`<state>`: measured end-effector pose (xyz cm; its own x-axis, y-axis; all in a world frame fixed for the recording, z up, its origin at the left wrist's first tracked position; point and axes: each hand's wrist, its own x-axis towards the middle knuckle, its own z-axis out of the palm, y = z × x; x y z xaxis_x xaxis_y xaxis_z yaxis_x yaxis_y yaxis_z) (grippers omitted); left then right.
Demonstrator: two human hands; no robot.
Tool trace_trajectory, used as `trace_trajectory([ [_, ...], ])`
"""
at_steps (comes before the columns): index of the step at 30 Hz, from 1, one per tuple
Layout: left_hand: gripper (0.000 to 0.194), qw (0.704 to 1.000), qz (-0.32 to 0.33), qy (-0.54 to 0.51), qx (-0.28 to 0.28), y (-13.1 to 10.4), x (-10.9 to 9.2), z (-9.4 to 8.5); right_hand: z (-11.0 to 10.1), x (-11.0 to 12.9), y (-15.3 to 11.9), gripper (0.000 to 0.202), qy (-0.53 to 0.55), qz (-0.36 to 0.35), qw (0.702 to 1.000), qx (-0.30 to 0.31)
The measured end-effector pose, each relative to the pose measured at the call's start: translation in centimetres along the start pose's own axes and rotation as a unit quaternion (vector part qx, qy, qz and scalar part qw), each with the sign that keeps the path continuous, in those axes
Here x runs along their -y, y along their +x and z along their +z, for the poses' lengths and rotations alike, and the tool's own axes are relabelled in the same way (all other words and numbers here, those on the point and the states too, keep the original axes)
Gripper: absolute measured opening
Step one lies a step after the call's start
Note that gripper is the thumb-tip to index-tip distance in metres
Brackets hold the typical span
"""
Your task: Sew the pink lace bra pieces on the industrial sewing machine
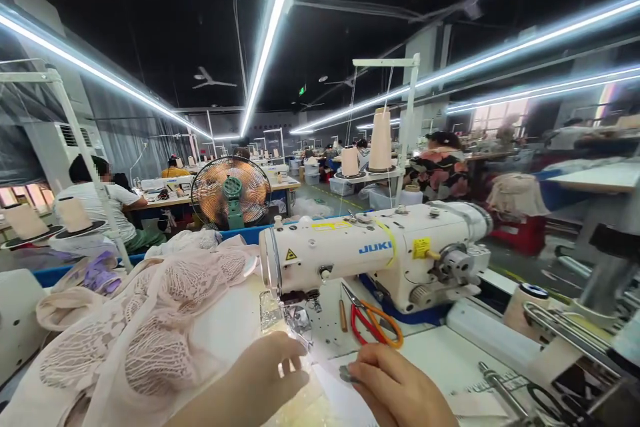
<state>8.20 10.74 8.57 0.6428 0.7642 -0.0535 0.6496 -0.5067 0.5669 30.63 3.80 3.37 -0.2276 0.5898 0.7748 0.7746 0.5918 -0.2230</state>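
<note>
A white sewing machine [345, 247] stands in front of me, its needle area lit. Just in front of the needle is my left hand [273, 373], fingers curled with gaps between them; whether it touches the pale fabric [307, 403] below is unclear. Closer to the right, my right hand [395, 383] pinches a small dark grey piece [346, 373] between thumb and fingers. Scissors with red and orange handles [373, 320] lie on the machine bed beyond my right hand, beside a small wooden-handled tool [343, 315].
Pale pink lace garments [165, 320] are heaped at the left. A fan [231, 193] stands behind the machine. Thread cones [381, 140] sit on a stand behind it. Metal rods [505, 390] and a cone [523, 307] are at the right. Other people sit at machines farther away.
</note>
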Motion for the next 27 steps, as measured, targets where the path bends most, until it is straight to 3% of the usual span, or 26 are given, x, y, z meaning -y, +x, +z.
trace_trajectory([
  [2,0.029,0.993,0.044,-0.099,0.039,1.2,-2.7,-0.5,-0.6,0.6,1.7,0.016,-0.087,-0.084,0.993,-0.011],
  [5,0.022,0.983,0.077,-0.161,0.043,3.4,-5.4,-1.4,-1.9,1.1,4.1,0.017,-0.111,-0.121,0.984,-0.065],
  [7,0.023,0.980,0.084,-0.174,0.038,4.9,-6.4,-2.4,-3.2,0.4,5.7,0.016,-0.088,-0.128,0.986,-0.067],
  [9,0.023,0.986,0.106,-0.130,0.000,6.0,-7.2,-3.8,-4.9,-1.6,7.8,0.019,-0.076,-0.088,0.993,-0.010],
  [11,0.024,0.986,0.142,-0.040,-0.076,7.1,-8.3,-5.4,-6.6,-4.5,10.3,0.027,-0.100,0.019,0.994,0.039],
  [14,0.026,0.963,0.190,0.090,-0.169,8.5,-10.1,-7.5,-8.2,-9.0,14.5,0.020,-0.152,0.138,0.979,0.007],
  [17,0.027,0.935,0.219,0.178,-0.215,10.1,-11.7,-8.8,-8.3,-11.8,17.5,0.013,-0.161,0.185,0.969,0.037],
  [22,0.027,0.911,0.230,0.243,-0.242,12.7,-13.3,-9.5,-7.2,-12.0,18.8,0.015,-0.123,0.211,0.968,0.060],
  [24,0.027,0.907,0.223,0.260,-0.246,13.9,-13.9,-9.4,-7.3,-11.9,18.9,0.014,-0.098,0.228,0.968,0.025],
  [27,0.029,0.909,0.196,0.272,-0.247,15.9,-14.6,-9.0,-8.3,-12.2,19.1,0.015,-0.036,0.264,0.961,-0.076],
])
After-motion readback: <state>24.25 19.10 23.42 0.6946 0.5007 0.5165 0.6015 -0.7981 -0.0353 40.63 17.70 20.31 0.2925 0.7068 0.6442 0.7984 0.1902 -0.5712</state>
